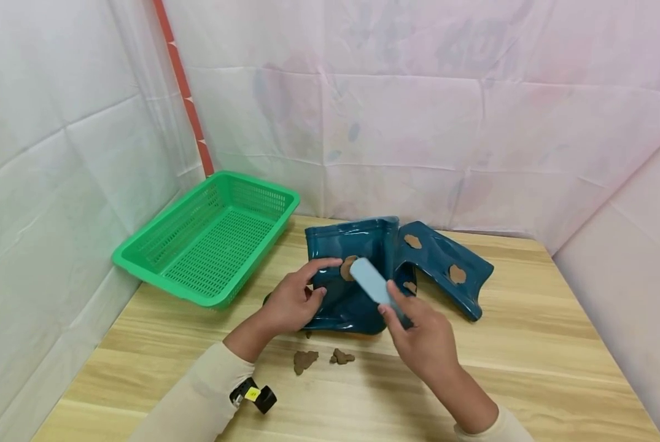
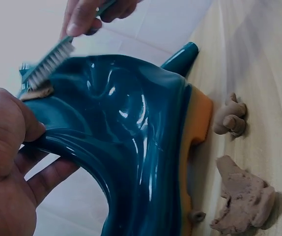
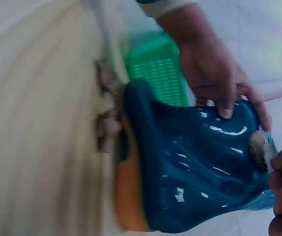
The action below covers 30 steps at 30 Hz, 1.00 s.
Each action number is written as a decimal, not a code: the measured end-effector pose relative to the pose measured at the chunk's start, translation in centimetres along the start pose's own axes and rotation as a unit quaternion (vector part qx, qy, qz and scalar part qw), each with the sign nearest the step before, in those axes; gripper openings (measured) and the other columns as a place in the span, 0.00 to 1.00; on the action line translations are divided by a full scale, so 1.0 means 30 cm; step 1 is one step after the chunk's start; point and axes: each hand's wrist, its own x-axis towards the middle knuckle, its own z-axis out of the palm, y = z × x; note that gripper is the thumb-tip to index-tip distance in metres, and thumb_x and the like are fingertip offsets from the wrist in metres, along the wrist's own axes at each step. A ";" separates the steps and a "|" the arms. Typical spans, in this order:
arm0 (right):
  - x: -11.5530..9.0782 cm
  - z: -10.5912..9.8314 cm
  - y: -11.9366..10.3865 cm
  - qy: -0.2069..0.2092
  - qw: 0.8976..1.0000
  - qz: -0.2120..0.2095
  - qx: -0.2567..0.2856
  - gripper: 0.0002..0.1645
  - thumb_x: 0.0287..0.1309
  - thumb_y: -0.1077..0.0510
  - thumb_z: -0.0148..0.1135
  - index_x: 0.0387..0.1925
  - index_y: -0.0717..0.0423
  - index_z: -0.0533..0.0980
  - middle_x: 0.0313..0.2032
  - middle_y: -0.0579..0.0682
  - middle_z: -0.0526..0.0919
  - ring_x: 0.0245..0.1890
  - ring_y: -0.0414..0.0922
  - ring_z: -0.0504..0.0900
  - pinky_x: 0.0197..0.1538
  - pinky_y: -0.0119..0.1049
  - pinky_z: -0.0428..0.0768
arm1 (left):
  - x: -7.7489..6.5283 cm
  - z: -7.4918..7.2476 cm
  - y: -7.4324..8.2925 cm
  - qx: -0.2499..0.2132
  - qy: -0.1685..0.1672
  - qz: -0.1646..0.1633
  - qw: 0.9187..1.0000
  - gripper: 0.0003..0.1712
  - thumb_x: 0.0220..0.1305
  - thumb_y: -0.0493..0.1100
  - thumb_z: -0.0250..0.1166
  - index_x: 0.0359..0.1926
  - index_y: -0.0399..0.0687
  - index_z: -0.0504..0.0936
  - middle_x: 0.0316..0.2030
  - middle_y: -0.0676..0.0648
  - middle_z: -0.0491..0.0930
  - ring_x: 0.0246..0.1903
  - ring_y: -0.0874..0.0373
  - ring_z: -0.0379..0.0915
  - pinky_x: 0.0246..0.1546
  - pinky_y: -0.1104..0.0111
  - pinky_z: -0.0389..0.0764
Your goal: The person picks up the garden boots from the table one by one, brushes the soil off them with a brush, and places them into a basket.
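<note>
A glossy teal rain boot [image 1: 343, 307] with an orange sole [image 2: 201, 115] lies on its side. My left hand [image 1: 293, 304] holds it by the shaft, thumb on top and other fingers underneath in the left wrist view. In my right hand [image 1: 426, 337] is a brush [image 1: 371, 282], pinched by its handle. Its white bristles [image 2: 52, 65] are against a brown clay-like patch [image 3: 257, 147] on the boot's upper shaft. A second teal boot [image 1: 437, 267], with several brown patches, lies behind to the right.
A green perforated basket [image 1: 169, 285] stands at the back left. Crumbled brown lumps [image 1: 306, 360] lie on the wood-grain table [image 1: 528, 356] in front of the boot. White sheeting [image 1: 396, 123] hangs behind and at both sides.
</note>
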 end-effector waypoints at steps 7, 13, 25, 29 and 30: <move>-0.007 -0.010 -0.012 0.011 1.000 -0.020 0.008 0.34 0.50 0.66 0.79 0.61 0.61 0.80 0.33 0.55 0.88 0.21 0.35 0.72 0.20 0.27 0.65 | 0.002 -0.001 0.001 -0.001 0.005 -0.001 1.000 0.35 0.74 0.31 0.59 0.74 0.67 0.67 0.12 0.56 0.61 0.12 0.61 0.60 0.18 0.68 0.68; 0.014 -0.014 -0.002 0.043 0.999 -0.014 0.002 0.34 0.50 0.67 0.78 0.61 0.63 0.80 0.36 0.58 0.88 0.23 0.42 0.78 0.21 0.30 0.69 | -0.003 -0.003 0.007 0.005 0.004 0.008 1.000 0.34 0.74 0.31 0.59 0.74 0.63 0.67 0.12 0.57 0.60 0.12 0.62 0.59 0.19 0.68 0.67; 0.006 -0.023 0.002 0.049 0.999 -0.021 0.011 0.36 0.48 0.69 0.79 0.61 0.63 0.80 0.34 0.58 0.87 0.22 0.41 0.76 0.21 0.28 0.66 | -0.002 -0.003 0.001 -0.004 0.002 0.003 1.000 0.36 0.74 0.31 0.58 0.74 0.70 0.66 0.11 0.57 0.60 0.11 0.61 0.58 0.18 0.68 0.68; 0.006 -0.013 0.007 0.036 0.999 -0.006 0.010 0.34 0.51 0.67 0.78 0.61 0.63 0.80 0.34 0.57 0.87 0.22 0.40 0.76 0.21 0.28 0.67 | -0.004 -0.002 0.002 -0.003 0.003 0.008 1.000 0.36 0.74 0.31 0.58 0.74 0.69 0.67 0.11 0.57 0.60 0.11 0.62 0.59 0.18 0.68 0.69; 0.000 -0.006 0.007 0.025 1.000 -0.002 0.010 0.33 0.51 0.66 0.78 0.61 0.63 0.80 0.32 0.55 0.87 0.21 0.39 0.74 0.20 0.28 0.66 | -0.005 -0.001 0.000 -0.002 0.004 0.008 1.000 0.36 0.74 0.31 0.59 0.74 0.68 0.67 0.11 0.57 0.60 0.11 0.62 0.59 0.19 0.68 0.69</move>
